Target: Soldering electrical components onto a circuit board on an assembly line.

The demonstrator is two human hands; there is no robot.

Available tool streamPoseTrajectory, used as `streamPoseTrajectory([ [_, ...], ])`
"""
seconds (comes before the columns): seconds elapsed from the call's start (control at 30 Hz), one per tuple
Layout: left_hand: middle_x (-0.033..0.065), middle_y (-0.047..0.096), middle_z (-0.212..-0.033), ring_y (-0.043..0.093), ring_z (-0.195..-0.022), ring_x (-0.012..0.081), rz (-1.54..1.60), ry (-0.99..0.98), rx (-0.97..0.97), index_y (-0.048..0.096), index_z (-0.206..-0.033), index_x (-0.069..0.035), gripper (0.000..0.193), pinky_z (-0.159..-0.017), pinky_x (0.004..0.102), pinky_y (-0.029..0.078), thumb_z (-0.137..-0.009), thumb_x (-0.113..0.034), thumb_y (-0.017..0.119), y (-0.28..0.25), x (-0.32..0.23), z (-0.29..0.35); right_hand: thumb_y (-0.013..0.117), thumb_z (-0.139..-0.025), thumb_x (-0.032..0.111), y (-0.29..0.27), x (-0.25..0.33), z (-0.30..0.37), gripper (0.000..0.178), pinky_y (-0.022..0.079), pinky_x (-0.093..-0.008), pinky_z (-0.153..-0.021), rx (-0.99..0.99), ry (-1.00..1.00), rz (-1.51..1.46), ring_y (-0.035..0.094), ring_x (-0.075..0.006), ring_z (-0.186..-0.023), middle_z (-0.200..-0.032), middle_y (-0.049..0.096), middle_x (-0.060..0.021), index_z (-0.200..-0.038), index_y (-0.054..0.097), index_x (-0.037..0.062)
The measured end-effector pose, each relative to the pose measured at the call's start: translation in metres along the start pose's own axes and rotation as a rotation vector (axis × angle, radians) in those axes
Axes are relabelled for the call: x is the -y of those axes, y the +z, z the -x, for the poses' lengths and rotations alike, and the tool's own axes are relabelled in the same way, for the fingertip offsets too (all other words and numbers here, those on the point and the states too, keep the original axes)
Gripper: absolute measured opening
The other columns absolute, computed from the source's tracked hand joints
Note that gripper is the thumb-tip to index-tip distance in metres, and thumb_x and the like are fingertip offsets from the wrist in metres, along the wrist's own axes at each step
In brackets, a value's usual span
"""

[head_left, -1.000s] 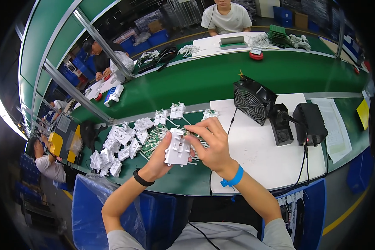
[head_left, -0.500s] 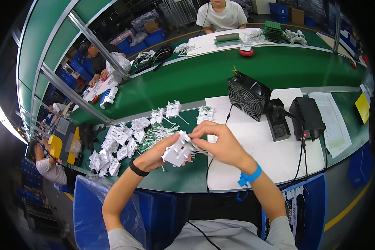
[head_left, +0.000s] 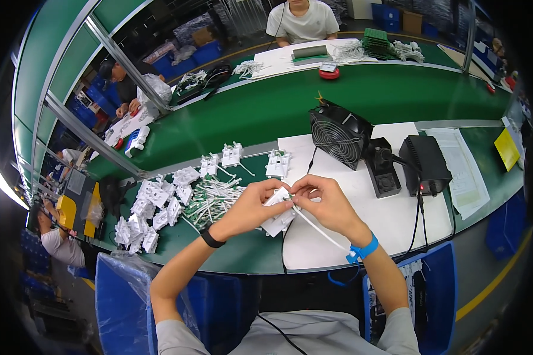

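Above the left edge of the white board (head_left: 361,231), a white plastic housing (head_left: 276,226) is gripped in my left hand (head_left: 251,208), thumb on top. Fingers of my right hand (head_left: 327,207) are pinched at the housing's upper right corner, on a white cable (head_left: 320,228) that runs out toward my right wrist. My fingertips partly hide where cable and housing meet. Left of my hands lies a heap of white cables with small green boards (head_left: 214,198). Beyond it, several more white housings (head_left: 154,192) are piled, and a single housing (head_left: 278,163) stands just past my hands.
A black fan (head_left: 339,135), a black soldering-iron stand (head_left: 383,171) and a black power box (head_left: 423,165) occupy the right side, with paper sheets (head_left: 461,171) beside them. Blue bins (head_left: 124,296) flank me below the table edge. Other people work across the green belt (head_left: 237,118).
Both hands have shifted right with the housing, off the cable heap to the board's edge. The housing is turned, and the cable now sticks out to the right. The view has swung slightly.
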State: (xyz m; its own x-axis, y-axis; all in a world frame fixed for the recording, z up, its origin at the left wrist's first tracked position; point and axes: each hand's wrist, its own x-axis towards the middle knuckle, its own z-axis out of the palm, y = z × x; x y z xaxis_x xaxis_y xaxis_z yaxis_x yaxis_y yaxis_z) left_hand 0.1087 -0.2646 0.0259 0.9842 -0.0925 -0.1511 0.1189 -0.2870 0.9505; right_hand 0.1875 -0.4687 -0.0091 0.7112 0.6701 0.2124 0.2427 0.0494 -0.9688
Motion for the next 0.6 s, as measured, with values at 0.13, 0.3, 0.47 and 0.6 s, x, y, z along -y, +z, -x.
streamPoseTrajectory([
  [0.13, 0.0022, 0.07, -0.101, 0.061, -0.091, 0.005, -0.077, 0.092, -0.103, 0.064, -0.119, -0.001, 0.025, -0.078, 0.0222, 0.049, -0.097, -0.01, 0.072, 0.012, 0.011, -0.019, 0.074, -0.092, 0.008, -0.012, 0.0, 0.006, 0.019, 0.055, -0.0275, -0.083, -0.165, 0.017, 0.013, 0.065, -0.0102, -0.089, -0.097, 0.069, -0.0037, -0.108, 0.07, -0.002],
  [0.3, 0.0054, 0.068, -0.099, 0.062, -0.092, 0.0109, -0.026, 0.211, -0.35, 0.063, -0.11, 0.0, 0.018, -0.083, 0.0266, 0.049, -0.096, -0.008, 0.069, 0.034, 0.027, -0.059, 0.067, -0.096, 0.009, -0.023, -0.011, 0.022, 0.016, 0.058, -0.0359, -0.07, -0.089, 0.222, -0.087, 0.072, -0.0226, -0.073, -0.087, 0.075, -0.0128, -0.105, 0.074, -0.0019],
  [0.47, 0.0072, 0.066, -0.103, 0.061, -0.095, 0.0126, 0.234, 0.114, -0.216, 0.06, -0.116, 0.0, 0.023, -0.084, 0.0276, 0.05, -0.096, -0.006, 0.067, 0.08, 0.028, -0.089, 0.064, -0.091, 0.006, 0.001, -0.015, 0.037, 0.019, 0.056, -0.0481, -0.072, -0.393, -0.098, 0.644, 0.068, -0.0417, -0.083, -0.096, 0.072, -0.0223, -0.106, 0.075, -0.0014],
  [0.6, 0.0095, 0.067, -0.105, 0.063, -0.099, 0.0131, 0.108, 0.177, -0.069, 0.059, -0.117, 0.001, 0.024, -0.087, 0.0277, 0.051, -0.095, -0.004, 0.067, 0.079, 0.04, -0.097, 0.068, -0.094, 0.01, -0.024, -0.037, 0.049, 0.014, 0.052, -0.0357, -0.06, -0.454, 0.046, 0.381, 0.068, -0.0243, -0.065, -0.078, 0.071, -0.0136, -0.095, 0.075, -0.0024],
])
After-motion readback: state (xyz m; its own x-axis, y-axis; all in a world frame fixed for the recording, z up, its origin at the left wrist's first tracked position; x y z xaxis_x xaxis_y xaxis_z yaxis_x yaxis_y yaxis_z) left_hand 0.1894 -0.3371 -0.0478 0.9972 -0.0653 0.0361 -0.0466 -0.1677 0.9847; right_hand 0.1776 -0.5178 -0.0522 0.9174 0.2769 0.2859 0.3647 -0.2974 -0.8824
